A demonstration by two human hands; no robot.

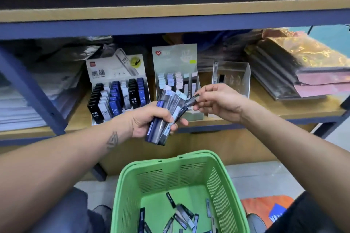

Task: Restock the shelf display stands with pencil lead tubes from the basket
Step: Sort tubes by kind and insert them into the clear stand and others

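Observation:
My left hand point(149, 119) grips a fanned bundle of several lead tubes point(164, 115), blue, grey and black, in front of the shelf edge. My right hand point(217, 100) pinches one dark tube point(191, 101) at the bundle's upper right. On the shelf stand three display stands: a white one with black, white and blue HB 0.5 tubes point(117, 92), a grey one with pastel-capped tubes point(176, 73), and a clear one point(233, 75) that holds almost nothing. Below, a green basket point(178, 168) holds several loose tubes point(181, 213).
Paper stacks point(22, 100) fill the shelf's left side behind a blue slanted brace point(32, 89). Wrapped book stacks with gold film point(295, 62) lie at the right. An upper shelf board point(170, 13) carries white boxes. My knees flank the basket on the tiled floor.

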